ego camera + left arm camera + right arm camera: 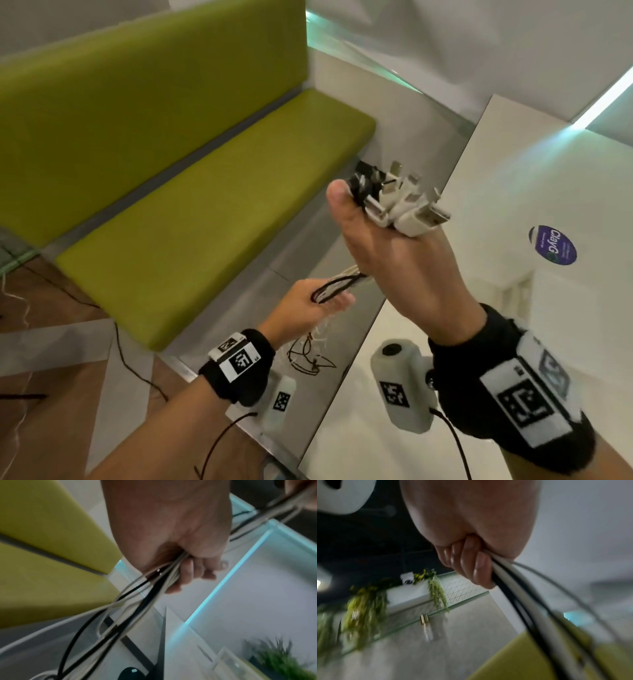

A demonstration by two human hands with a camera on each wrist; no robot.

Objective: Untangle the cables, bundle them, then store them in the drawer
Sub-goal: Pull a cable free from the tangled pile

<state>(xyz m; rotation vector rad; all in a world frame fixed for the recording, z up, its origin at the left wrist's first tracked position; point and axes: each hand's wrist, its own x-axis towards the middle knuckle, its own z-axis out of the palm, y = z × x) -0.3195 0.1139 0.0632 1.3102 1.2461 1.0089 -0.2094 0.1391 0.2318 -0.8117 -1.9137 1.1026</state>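
Note:
My right hand (387, 246) is raised and grips a bunch of white and black cables (510, 582) just below their plugs; the white and black USB plugs (400, 198) stick out above my fist. The cables run down to my left hand (308, 305), lower and nearer the bench, whose fingers curl round the same bundle (164, 577). Below the left hand the loose ends (308, 356) hang in loops toward the floor. No drawer shows in any view.
A green padded bench (191, 212) fills the left. A white table (534, 260) with a round blue sticker (552, 245) lies on the right. A thin black wire (137, 370) trails over the wooden floor. A green plant (281, 660) stands low in the left wrist view.

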